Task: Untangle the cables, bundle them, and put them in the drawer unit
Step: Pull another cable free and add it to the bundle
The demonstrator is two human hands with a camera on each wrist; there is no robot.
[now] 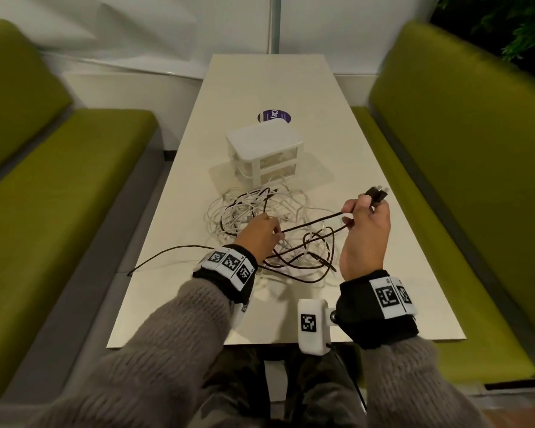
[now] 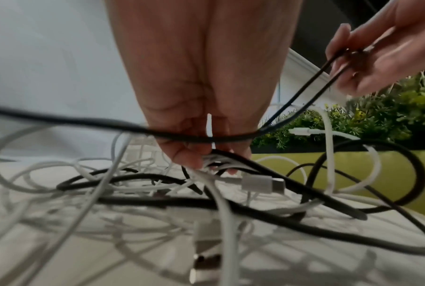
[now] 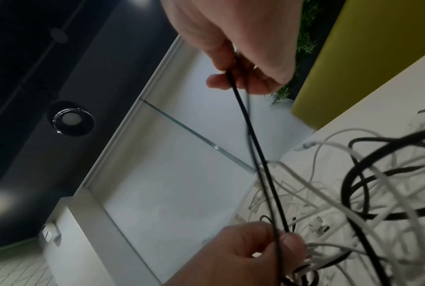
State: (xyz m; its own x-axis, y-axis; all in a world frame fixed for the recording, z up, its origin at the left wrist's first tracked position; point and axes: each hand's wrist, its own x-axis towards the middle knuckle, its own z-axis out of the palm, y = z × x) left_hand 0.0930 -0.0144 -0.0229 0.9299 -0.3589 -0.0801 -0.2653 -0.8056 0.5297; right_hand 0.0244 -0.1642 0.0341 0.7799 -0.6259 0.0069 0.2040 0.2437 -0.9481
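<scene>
A tangle of white cables point(image 1: 247, 208) and one long black cable point(image 1: 303, 257) lies on the cream table point(image 1: 383, 273), in front of a small white drawer unit point(image 1: 264, 149) with its drawers closed. My right hand point(image 1: 365, 217) is raised over the table and grips the black cable near its plug point(image 1: 376, 193); two black strands point(image 3: 252, 135) run down from it. My left hand point(image 1: 261, 234) is down in the pile, its fingers point(image 2: 194, 154) pinching black and white strands together. A white USB-C plug point(image 2: 262, 184) lies just below those fingers.
Green benches point(image 1: 44, 196) flank the table on both sides point(image 1: 476, 180). A purple round sticker point(image 1: 274, 115) lies behind the drawer unit. One end of the black cable point(image 1: 155, 257) trails to the table's left edge. A white wall and green plants stand beyond.
</scene>
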